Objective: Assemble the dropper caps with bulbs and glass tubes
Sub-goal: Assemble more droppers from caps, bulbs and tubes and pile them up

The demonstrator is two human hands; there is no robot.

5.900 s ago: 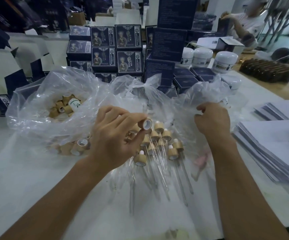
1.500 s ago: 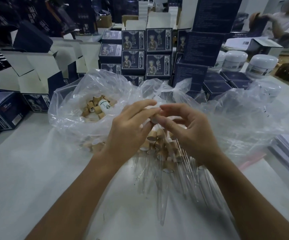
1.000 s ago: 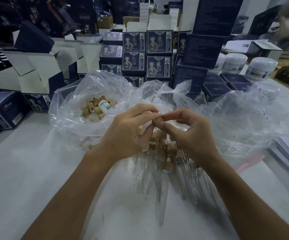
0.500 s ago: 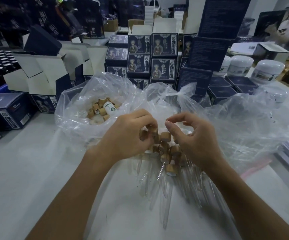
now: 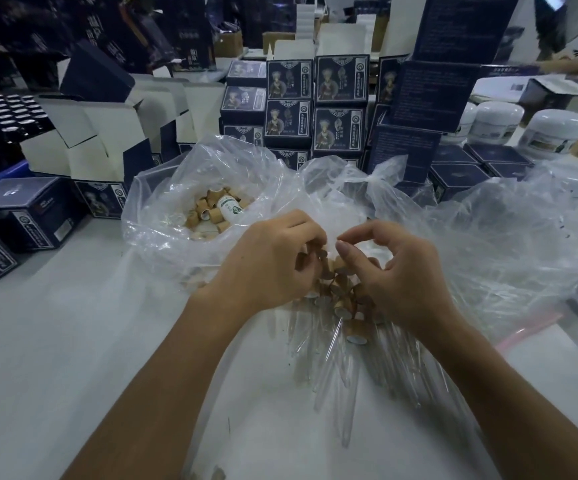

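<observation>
Your left hand (image 5: 273, 261) curls round 1 cap (image 5: 322, 259) above the heap of finished droppers (image 5: 346, 306); your right hand (image 5: 394, 271) pinches another cap (image 5: 340, 265). Line parts up square, press straight, mind the glass tubes (image 5: 336, 375).

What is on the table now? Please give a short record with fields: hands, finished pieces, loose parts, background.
left hand: left hand, fingers curled on a tan cap
right hand: right hand, pinches another cap
finished pieces: droppers with glass tubes, heaped below both hands
loose parts: caps in the open plastic bag, with a small white bottle
background: stacked dark boxes, white jars
</observation>
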